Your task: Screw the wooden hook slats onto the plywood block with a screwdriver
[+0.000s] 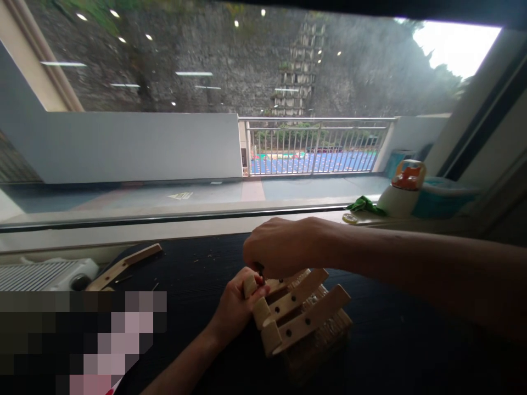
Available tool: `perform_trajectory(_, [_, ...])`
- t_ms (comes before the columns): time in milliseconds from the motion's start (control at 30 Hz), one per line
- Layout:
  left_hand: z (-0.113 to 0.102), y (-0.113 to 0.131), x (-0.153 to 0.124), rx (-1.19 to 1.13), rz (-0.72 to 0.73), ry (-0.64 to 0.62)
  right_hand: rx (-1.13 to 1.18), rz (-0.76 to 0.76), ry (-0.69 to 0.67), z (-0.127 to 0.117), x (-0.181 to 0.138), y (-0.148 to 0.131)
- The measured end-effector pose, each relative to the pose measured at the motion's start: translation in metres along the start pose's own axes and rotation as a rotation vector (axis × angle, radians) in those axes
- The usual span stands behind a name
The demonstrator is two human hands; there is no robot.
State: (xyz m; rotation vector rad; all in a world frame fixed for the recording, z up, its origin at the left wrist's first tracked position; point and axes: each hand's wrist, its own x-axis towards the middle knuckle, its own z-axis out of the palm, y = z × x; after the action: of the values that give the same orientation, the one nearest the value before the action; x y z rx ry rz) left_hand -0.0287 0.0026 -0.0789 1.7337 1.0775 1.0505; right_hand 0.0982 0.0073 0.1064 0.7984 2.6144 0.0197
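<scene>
Over the counter (185, 318), two hands (284, 247) and at least three wooden slats (318, 314). At the counter's left, one bent wooden strip (142, 255). Beyond its far edge, rightward, one jug (397, 201) and one green cloth (364, 206).

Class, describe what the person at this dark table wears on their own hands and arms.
The left hand and right hand are ungloved. No sleeve, watch or bracelet shows on the left forearm or right forearm. Some fingers are hidden, so rings cannot be ruled out.
</scene>
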Motion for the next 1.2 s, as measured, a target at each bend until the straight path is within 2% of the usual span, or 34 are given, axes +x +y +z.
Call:
perform_trajectory(167, [0.005, -0.007, 0.001, -0.04, -0.019, -0.001, 0.023, 0.062, -0.011, 0.002, 0.005, 0.0])
perform_trajectory(400, [0.006, -0.011, -0.003, -0.11, -0.043, -0.01, 0.251, 0.239, 0.134, 0.015, 0.017, 0.002])
perform_trajectory(633, [0.006, -0.009, 0.001, -0.039, -0.003, 0.019, 0.176, 0.151, 0.06, 0.004, 0.007, 0.005])
perform_trajectory(833, [0.006, -0.012, 0.0, -0.052, 0.0, -0.005, 0.066, 0.049, 0.031, 0.01, 0.006, 0.003])
perform_trajectory(933, [0.007, -0.013, 0.0, -0.044, 0.006, -0.006, 0.088, 0.102, 0.088, 0.014, 0.008, 0.004])
perform_trajectory(1067, [0.006, -0.013, 0.001, -0.021, 0.04, -0.003, 0.162, 0.26, 0.173, 0.015, 0.008, 0.008])
perform_trajectory(1200, [0.006, -0.01, 0.0, -0.025, 0.046, -0.009, 0.127, 0.272, 0.068, 0.006, 0.003, 0.007])
